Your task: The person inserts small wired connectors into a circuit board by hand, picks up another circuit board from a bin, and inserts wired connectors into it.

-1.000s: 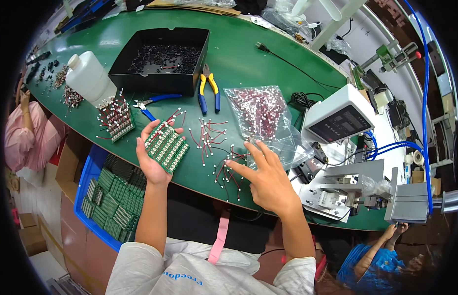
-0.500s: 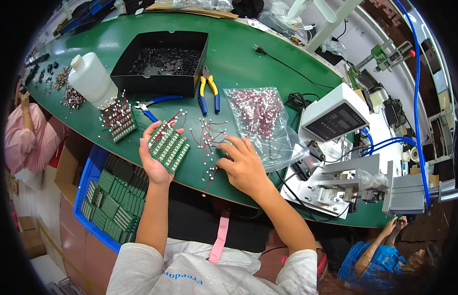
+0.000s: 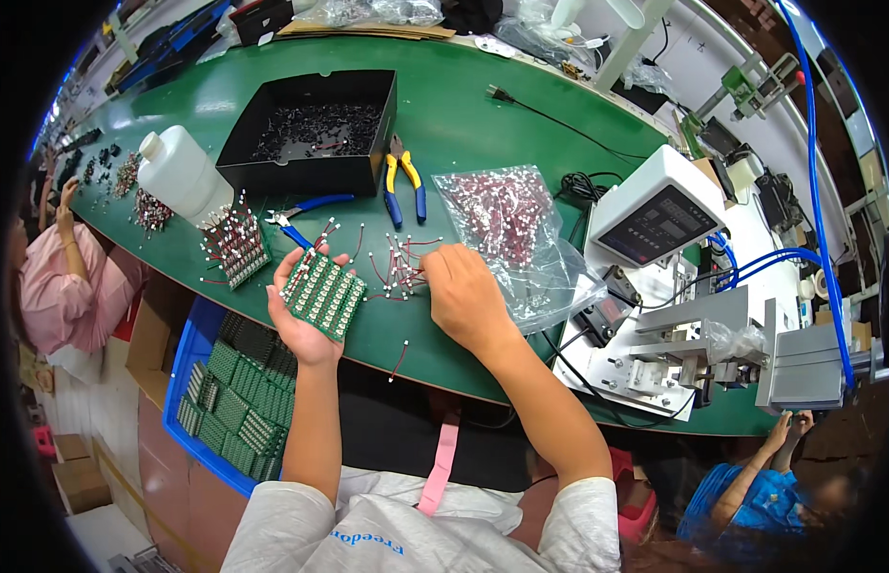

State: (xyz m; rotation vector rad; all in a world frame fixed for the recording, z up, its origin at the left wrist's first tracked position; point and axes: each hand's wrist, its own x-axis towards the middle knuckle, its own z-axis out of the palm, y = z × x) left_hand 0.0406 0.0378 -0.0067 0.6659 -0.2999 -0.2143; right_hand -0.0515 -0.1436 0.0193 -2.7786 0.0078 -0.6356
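Note:
My left hand (image 3: pixel 309 336) holds a green circuit board panel (image 3: pixel 324 294) from below, fingers wrapped around its left and far edges. Rows of small white connectors cover the panel, and a few red wires with white ends stand at its far edge. My right hand (image 3: pixel 466 298) is closed, with its fingertips pinched at the right side of a loose pile of connector wires (image 3: pixel 397 265). The curled fingers partly hide what they grip. One single wire (image 3: pixel 399 362) lies nearer the table edge. Another board (image 3: pixel 236 246), full of upright wires, stands to the left.
Beyond lie flush cutters (image 3: pixel 296 212), yellow-blue pliers (image 3: pixel 404 181), a black box (image 3: pixel 311 170) of small parts and a white bottle (image 3: pixel 182 174). A plastic bag of wires (image 3: pixel 502 220) and a machine (image 3: pixel 669 315) are at right. A blue crate (image 3: pixel 187 420) holds boards. Two people sit nearby.
My right hand has moved farther from me and its fingers have curled in at the wire pile. Some wires have shifted, leaving one apart near the edge. The left hand still holds the board.

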